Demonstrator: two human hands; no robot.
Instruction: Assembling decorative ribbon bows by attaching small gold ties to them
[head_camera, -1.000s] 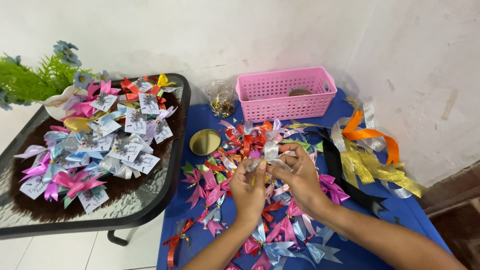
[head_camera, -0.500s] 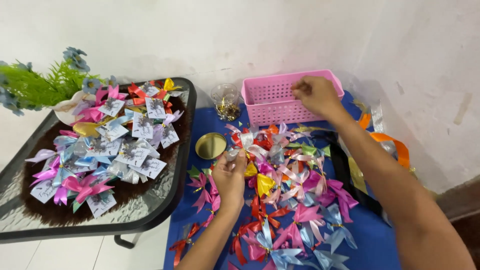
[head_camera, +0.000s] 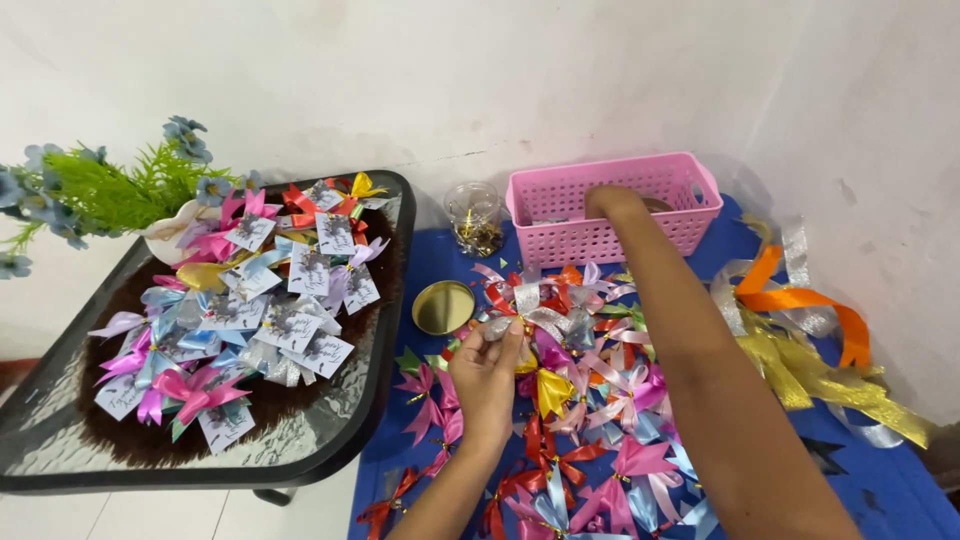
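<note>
From the head camera, the left hand (head_camera: 487, 375) is pinching a silver ribbon bow (head_camera: 527, 315) in a closed grip, holding it above the pile of coloured ribbon bows (head_camera: 590, 420). The right hand (head_camera: 607, 202), which half a second ago was hovering at the rim, is now reaching down inside the pink slotted plastic basket (head_camera: 560, 235); its grip is hidden, so I cannot tell its state. The blue cloth-covered tabletop (head_camera: 440, 265) is carrying a round gold lid (head_camera: 443, 306) and a clear jar (head_camera: 474, 217). Beside it, a black glass tray table (head_camera: 330, 440) is holding tagged bows against a white wall (head_camera: 450, 70).
</note>
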